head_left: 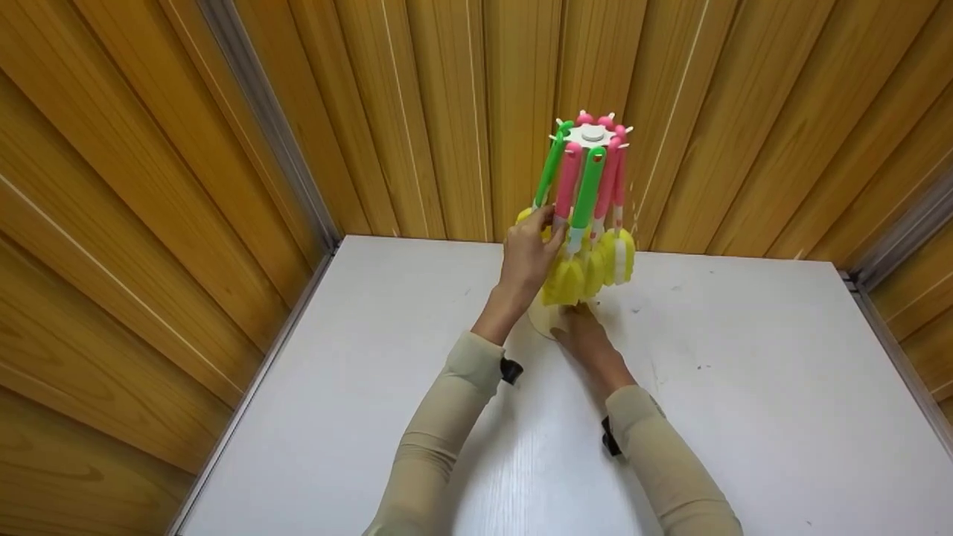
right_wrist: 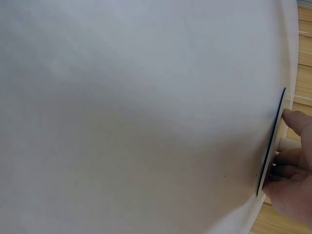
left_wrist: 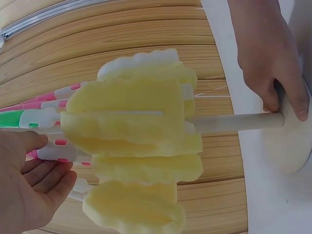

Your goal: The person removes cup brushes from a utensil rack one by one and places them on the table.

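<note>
A white stand, its top hub point(head_left: 593, 134) ringed with hooks, carries several sponge brushes with pink or green handles and yellow sponge heads point(left_wrist: 126, 107). My left hand point(head_left: 528, 249) is at the left side of the ring. In the left wrist view, its thumb and curled fingers pinch the white-and-pink neck of one brush point(left_wrist: 57, 150). Low down, my right hand point(left_wrist: 268, 53) grips the round base point(left_wrist: 287, 151) near the foot of the post point(left_wrist: 234, 122). The right wrist view has the base edge-on, with the thumb and curled fingers against it.
The stand is on a white table point(head_left: 357, 387), close to its back edge. Wood-panelled walls point(head_left: 417, 112) rise behind and at both sides. Metal rails point(head_left: 272, 119) run along the corners. Small dark specks point(head_left: 703, 366) lie on the tabletop to the right.
</note>
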`<action>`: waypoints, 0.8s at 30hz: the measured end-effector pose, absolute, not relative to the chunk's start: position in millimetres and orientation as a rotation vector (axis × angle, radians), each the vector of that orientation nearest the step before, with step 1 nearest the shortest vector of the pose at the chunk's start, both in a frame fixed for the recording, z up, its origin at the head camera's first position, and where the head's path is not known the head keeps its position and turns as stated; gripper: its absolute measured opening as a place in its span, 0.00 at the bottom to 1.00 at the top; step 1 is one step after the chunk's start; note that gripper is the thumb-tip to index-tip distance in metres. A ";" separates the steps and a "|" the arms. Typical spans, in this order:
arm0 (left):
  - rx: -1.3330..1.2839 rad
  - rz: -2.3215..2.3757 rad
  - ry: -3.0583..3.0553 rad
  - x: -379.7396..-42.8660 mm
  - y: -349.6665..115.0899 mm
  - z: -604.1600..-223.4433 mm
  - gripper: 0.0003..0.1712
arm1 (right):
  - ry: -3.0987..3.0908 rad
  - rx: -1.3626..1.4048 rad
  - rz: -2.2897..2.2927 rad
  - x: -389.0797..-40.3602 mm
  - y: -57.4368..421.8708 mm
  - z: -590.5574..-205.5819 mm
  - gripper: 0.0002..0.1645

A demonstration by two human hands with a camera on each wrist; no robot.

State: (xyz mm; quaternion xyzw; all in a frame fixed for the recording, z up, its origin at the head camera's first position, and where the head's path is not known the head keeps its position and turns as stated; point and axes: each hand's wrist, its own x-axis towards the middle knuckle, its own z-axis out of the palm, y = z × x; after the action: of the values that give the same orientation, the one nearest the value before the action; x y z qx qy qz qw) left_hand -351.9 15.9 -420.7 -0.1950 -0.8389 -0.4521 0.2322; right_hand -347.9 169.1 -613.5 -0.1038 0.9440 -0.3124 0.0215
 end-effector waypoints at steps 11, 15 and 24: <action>-0.548 -1.201 -2.285 -351.6 9.3 -421.4 0.18 | 2.912 -0.284 -0.981 -352.6 167.7 -615.7 0.46; -0.560 -1.199 -2.277 -350.9 4.6 -422.0 0.19 | 2.913 -0.284 -0.970 -354.9 167.5 -616.5 0.45; -0.588 -1.184 -2.249 -349.7 -4.2 -421.4 0.17 | 2.936 -0.314 -0.969 -352.7 167.3 -613.8 0.34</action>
State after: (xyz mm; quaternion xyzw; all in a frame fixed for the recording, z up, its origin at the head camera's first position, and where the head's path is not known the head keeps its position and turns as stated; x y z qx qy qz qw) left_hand -349.7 -4.2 -421.4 -0.2176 -0.8318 -0.4378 0.2631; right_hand -352.7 167.3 -613.8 -0.1011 0.9446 -0.3118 0.0170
